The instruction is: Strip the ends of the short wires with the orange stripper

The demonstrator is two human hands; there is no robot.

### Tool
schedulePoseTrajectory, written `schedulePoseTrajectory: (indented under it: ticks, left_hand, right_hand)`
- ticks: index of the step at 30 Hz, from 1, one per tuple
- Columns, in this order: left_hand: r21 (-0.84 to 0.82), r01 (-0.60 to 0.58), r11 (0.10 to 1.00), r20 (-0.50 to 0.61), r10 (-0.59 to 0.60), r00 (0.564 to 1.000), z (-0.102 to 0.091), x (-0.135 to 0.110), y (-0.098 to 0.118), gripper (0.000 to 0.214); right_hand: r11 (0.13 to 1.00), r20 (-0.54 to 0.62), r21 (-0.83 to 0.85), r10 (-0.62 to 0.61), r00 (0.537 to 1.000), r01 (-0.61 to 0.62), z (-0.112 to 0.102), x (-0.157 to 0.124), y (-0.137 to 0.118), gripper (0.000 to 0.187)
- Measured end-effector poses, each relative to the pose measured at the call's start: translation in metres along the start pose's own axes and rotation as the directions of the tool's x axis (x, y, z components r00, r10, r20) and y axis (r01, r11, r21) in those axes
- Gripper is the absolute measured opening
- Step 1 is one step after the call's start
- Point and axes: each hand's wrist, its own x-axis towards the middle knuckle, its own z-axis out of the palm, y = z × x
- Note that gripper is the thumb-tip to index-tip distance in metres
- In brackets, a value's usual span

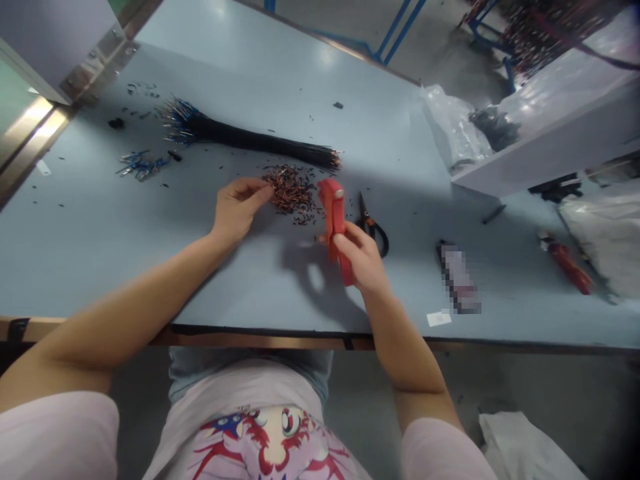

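My right hand (pixel 361 259) is closed around the handles of a red crimping tool (pixel 334 217), held upright above the blue-grey table (pixel 90 227). My left hand (pixel 237 209) rests on the table with its fingers curled, the fingertips touching a small pile of short reddish wire pieces (pixel 289 189); whether they pinch a piece I cannot make out. Behind the pile lies a long bundle of black wires (pixel 250 139) with blue terminals at its left end.
Black-handled scissors (pixel 373 225) lie just right of the tool. A few blue terminals (pixel 137 165) sit at the left. A dark blurred object (pixel 457 277), a red-handled tool (pixel 567 261), plastic bags (pixel 453 127) and a white shelf (pixel 550 143) are on the right.
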Motion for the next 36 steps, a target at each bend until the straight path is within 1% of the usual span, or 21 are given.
schedulePoseTrajectory:
  ticks: [1,2,4,6,9,11,14,16,18,20,22,25,29,32,36]
  left_hand:
    - [-0.026,0.033,0.999,0.022,-0.033,0.999,0.002,-0.003,0.001,0.018]
    - [-0.044,0.066,0.997,0.046,-0.063,0.997,0.004,-0.006,0.001,0.019]
    - [-0.053,0.113,0.992,0.099,-0.108,0.989,0.007,-0.014,0.004,0.019]
    - [-0.040,0.144,0.989,0.152,-0.136,0.979,0.011,-0.023,0.007,0.019]
    - [-0.022,0.159,0.987,0.223,-0.150,0.963,0.014,-0.035,0.012,0.018]
    - [-0.016,0.148,0.989,0.256,-0.139,0.957,0.015,-0.040,0.013,0.017]
    - [0.012,0.112,0.994,0.283,-0.111,0.953,0.016,-0.043,0.012,0.016]
    - [0.046,0.088,0.995,0.300,-0.097,0.949,0.016,-0.043,0.010,0.017]
    - [0.087,0.052,0.995,0.324,-0.077,0.943,0.016,-0.044,0.008,0.018]
    - [0.122,0.014,0.992,0.357,-0.058,0.932,0.015,-0.044,0.008,0.018]
    - [0.116,0.000,0.993,0.401,-0.047,0.915,0.014,-0.045,0.010,0.018]
    - [0.056,0.022,0.998,0.465,-0.046,0.884,0.014,-0.046,0.014,0.018]
    - [0.004,0.067,0.998,0.504,-0.060,0.861,0.014,-0.047,0.016,0.017]
    - [-0.015,0.096,0.995,0.520,-0.074,0.851,0.014,-0.048,0.016,0.016]
    - [-0.018,0.101,0.995,0.523,-0.077,0.849,0.016,-0.051,0.019,0.015]
  right_hand:
    - [0.987,0.032,0.148,0.061,0.998,-0.065,-0.001,0.002,0.001,0.038]
    - [0.956,0.072,0.267,0.107,0.992,-0.122,-0.001,0.003,0.002,0.039]
    - [0.882,0.146,0.421,0.162,0.976,-0.209,0.000,0.005,0.004,0.041]
    - [0.824,0.190,0.504,0.187,0.964,-0.259,0.002,0.004,0.006,0.040]
    - [0.756,0.228,0.579,0.209,0.951,-0.305,0.007,0.003,0.008,0.035]
    - [0.713,0.286,0.599,0.236,0.929,-0.365,0.010,0.002,0.008,0.034]
    - [0.667,0.401,0.588,0.252,0.881,-0.458,0.013,-0.001,0.006,0.042]
    - [0.670,0.439,0.583,0.217,0.872,-0.460,0.013,-0.004,0.005,0.038]
    - [0.689,0.455,0.583,0.162,0.875,-0.431,0.012,-0.007,0.005,0.033]
    - [0.699,0.479,0.576,0.131,0.868,-0.423,0.011,-0.010,0.006,0.036]
    - [0.699,0.507,0.568,0.119,0.854,-0.435,0.010,-0.011,0.005,0.040]
    - [0.704,0.527,0.562,0.100,0.844,-0.434,0.009,-0.011,0.005,0.043]
    - [0.693,0.553,0.575,0.064,0.831,-0.436,0.007,-0.011,0.005,0.050]
    - [0.699,0.572,0.560,0.063,0.818,-0.445,0.006,-0.010,0.006,0.050]
    - [0.724,0.590,0.533,0.053,0.806,-0.438,0.006,-0.012,0.006,0.047]
